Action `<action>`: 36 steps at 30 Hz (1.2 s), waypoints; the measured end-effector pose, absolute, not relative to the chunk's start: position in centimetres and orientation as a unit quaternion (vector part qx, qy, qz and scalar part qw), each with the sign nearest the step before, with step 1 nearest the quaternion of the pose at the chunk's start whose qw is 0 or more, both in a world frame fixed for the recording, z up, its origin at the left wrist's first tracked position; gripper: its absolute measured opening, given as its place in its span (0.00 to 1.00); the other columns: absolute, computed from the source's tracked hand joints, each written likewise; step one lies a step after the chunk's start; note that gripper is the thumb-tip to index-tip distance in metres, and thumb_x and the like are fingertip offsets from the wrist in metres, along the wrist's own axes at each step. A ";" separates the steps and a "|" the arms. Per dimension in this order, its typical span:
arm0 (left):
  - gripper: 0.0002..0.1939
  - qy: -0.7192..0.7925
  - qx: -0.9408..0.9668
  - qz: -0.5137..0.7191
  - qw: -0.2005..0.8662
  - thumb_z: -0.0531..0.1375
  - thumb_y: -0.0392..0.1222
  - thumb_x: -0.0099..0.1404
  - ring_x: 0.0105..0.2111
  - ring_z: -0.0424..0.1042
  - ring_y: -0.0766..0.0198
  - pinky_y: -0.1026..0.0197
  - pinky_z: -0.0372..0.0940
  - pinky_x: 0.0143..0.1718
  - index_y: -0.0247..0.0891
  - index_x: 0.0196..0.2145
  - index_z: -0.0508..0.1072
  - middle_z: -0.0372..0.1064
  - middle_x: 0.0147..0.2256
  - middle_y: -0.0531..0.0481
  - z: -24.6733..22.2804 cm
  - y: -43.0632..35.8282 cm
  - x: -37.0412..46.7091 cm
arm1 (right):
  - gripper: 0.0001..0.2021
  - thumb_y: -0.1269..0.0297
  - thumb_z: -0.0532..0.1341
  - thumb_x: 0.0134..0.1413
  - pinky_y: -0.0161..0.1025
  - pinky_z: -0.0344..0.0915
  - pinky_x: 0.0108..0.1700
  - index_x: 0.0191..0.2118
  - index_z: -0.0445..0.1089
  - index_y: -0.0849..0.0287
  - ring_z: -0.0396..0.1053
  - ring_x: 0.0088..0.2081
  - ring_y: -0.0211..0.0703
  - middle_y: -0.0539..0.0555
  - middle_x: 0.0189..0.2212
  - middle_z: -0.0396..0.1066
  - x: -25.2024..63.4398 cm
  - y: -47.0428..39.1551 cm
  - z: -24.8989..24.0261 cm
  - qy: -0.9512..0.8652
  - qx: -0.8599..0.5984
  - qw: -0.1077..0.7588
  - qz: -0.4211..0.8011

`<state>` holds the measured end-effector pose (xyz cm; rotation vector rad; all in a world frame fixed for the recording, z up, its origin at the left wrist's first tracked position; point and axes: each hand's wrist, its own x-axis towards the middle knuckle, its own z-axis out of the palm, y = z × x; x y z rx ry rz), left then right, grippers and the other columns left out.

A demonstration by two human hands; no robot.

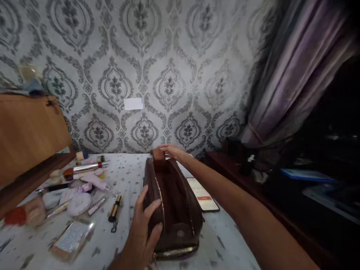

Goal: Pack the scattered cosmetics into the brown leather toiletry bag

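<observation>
"Both hands are in view; how do they stand?"

"Left hand is open, its fingers spread and bent. Right hand is stretched farther forward; whether it grips, I cannot tell."

"And what is around them?"

"First, the white table with grey marks. On it, between the hands, is the long dark-brown bag with a gold zip, its mouth open. The left fingers lie against its near left side; the right ones are at its far end."

"Smaller things?"

"Just right of the bag, a phone with a lit screen. On the left, a flat rectangular case with a glittery face, then a gold-and-black tube."

"Which step is it?"

"I judge: holding or arranging the open bag. A next move would call for steadying its soft sides."
</observation>
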<state>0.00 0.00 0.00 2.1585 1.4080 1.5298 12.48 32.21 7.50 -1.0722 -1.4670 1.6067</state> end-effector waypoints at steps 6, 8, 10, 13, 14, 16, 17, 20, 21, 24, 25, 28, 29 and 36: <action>0.21 0.453 0.726 0.513 0.063 0.45 0.45 0.75 0.69 0.44 0.48 0.42 0.55 0.62 0.52 0.64 0.54 0.34 0.70 0.43 -0.6 0.2 -0.2 | 0.15 0.61 0.61 0.64 0.47 0.72 0.46 0.53 0.68 0.62 0.72 0.46 0.45 0.57 0.50 0.70 12.1 32.5 6.7 -0.562 -0.424 0.344 0.622; 0.22 0.446 0.732 0.512 0.057 0.45 0.44 0.75 0.69 0.43 0.48 0.42 0.55 0.63 0.51 0.64 0.54 0.34 0.70 0.44 -0.8 0.4 -0.4 | 0.14 0.61 0.60 0.64 0.47 0.72 0.46 0.52 0.68 0.61 0.72 0.45 0.45 0.57 0.49 0.70 11.7 32.7 6.5 -0.558 -0.429 0.350 0.618; 0.22 0.442 0.737 0.509 0.053 0.47 0.44 0.74 0.69 0.43 0.47 0.42 0.54 0.63 0.51 0.64 0.55 0.34 0.71 0.44 -0.9 0.5 -0.6 | 0.15 0.61 0.60 0.64 0.47 0.72 0.46 0.52 0.68 0.61 0.72 0.45 0.45 0.57 0.49 0.70 11.4 32.8 6.2 -0.556 -0.429 0.362 0.614; 0.25 0.435 0.744 0.505 0.050 0.51 0.44 0.72 0.69 0.44 0.45 0.40 0.53 0.63 0.50 0.64 0.54 0.33 0.70 0.43 -0.9 0.8 -0.8 | 0.15 0.61 0.61 0.64 0.47 0.72 0.46 0.52 0.68 0.62 0.72 0.45 0.45 0.57 0.49 0.70 11.1 32.9 6.1 -0.553 -0.420 0.383 0.609; 0.26 0.435 0.746 0.502 0.047 0.53 0.43 0.71 0.69 0.44 0.45 0.39 0.52 0.64 0.49 0.64 0.53 0.33 0.70 0.42 -0.8 0.9 -0.8 | 0.14 0.61 0.61 0.64 0.46 0.73 0.45 0.52 0.68 0.62 0.72 0.45 0.45 0.57 0.49 0.70 11.0 32.9 6.2 -0.552 -0.416 0.389 0.609; 0.28 0.439 0.751 0.493 0.038 0.55 0.41 0.70 0.69 0.43 0.45 0.39 0.52 0.64 0.48 0.64 0.53 0.33 0.70 0.41 -0.7 1.2 -0.8 | 0.14 0.61 0.61 0.64 0.45 0.73 0.44 0.51 0.69 0.62 0.72 0.44 0.44 0.57 0.47 0.71 10.7 33.0 6.7 -0.552 -0.406 0.400 0.609; 0.28 0.440 0.753 0.488 0.031 0.55 0.40 0.69 0.69 0.43 0.45 0.39 0.53 0.63 0.47 0.64 0.53 0.33 0.70 0.40 -0.6 1.4 -0.8 | 0.13 0.61 0.61 0.64 0.45 0.73 0.44 0.50 0.69 0.62 0.72 0.43 0.43 0.56 0.47 0.71 10.6 33.1 7.0 -0.552 -0.400 0.405 0.609; 0.29 0.445 0.760 0.473 0.014 0.56 0.38 0.68 0.69 0.44 0.45 0.40 0.55 0.63 0.47 0.64 0.52 0.34 0.70 0.39 0.0 1.7 -1.0 | 0.12 0.61 0.61 0.65 0.43 0.73 0.42 0.49 0.70 0.63 0.73 0.41 0.42 0.55 0.44 0.72 10.0 33.4 7.9 -0.550 -0.382 0.425 0.609; 0.29 0.451 0.759 0.469 0.011 0.56 0.37 0.68 0.69 0.44 0.46 0.40 0.55 0.63 0.46 0.63 0.53 0.34 0.70 0.39 0.2 1.7 -1.0 | 0.12 0.61 0.61 0.65 0.42 0.73 0.41 0.48 0.70 0.63 0.73 0.40 0.41 0.55 0.44 0.72 9.9 33.6 8.1 -0.549 -0.377 0.432 0.609; 0.28 0.471 0.755 0.457 0.007 0.55 0.34 0.68 0.69 0.44 0.48 0.42 0.55 0.64 0.45 0.63 0.53 0.34 0.70 0.39 0.7 1.8 -1.0 | 0.13 0.60 0.60 0.65 0.41 0.73 0.40 0.49 0.69 0.63 0.73 0.39 0.41 0.55 0.43 0.72 9.4 33.9 8.1 -0.546 -0.368 0.438 0.612; 0.28 0.475 0.753 0.456 0.005 0.55 0.33 0.68 0.69 0.44 0.48 0.42 0.56 0.63 0.45 0.63 0.53 0.35 0.70 0.39 0.9 1.9 -1.0 | 0.13 0.60 0.60 0.65 0.41 0.73 0.40 0.50 0.69 0.63 0.73 0.39 0.41 0.55 0.44 0.72 9.3 34.1 7.9 -0.546 -0.371 0.431 0.616; 0.27 0.480 0.750 0.455 0.004 0.55 0.34 0.68 0.69 0.46 0.49 0.43 0.58 0.63 0.44 0.62 0.54 0.36 0.69 0.38 1.0 2.2 -1.0 | 0.14 0.61 0.60 0.65 0.42 0.73 0.41 0.51 0.68 0.62 0.72 0.40 0.42 0.56 0.45 0.71 9.3 34.6 7.1 -0.544 -0.390 0.393 0.631; 0.26 0.480 0.750 0.455 0.005 0.55 0.35 0.68 0.69 0.46 0.49 0.43 0.58 0.63 0.44 0.62 0.54 0.36 0.69 0.39 1.0 2.2 -1.1 | 0.13 0.61 0.60 0.65 0.43 0.73 0.41 0.51 0.68 0.62 0.72 0.40 0.42 0.56 0.45 0.71 9.4 34.9 6.8 -0.543 -0.396 0.380 0.636; 0.27 0.471 0.756 0.455 0.009 0.55 0.36 0.68 0.69 0.45 0.46 0.40 0.57 0.62 0.45 0.62 0.55 0.36 0.70 0.38 0.6 2.4 -1.5 | 0.11 0.67 0.64 0.60 0.41 0.72 0.40 0.47 0.71 0.63 0.73 0.37 0.40 0.54 0.40 0.74 10.1 35.3 6.8 -0.559 -0.343 0.390 0.647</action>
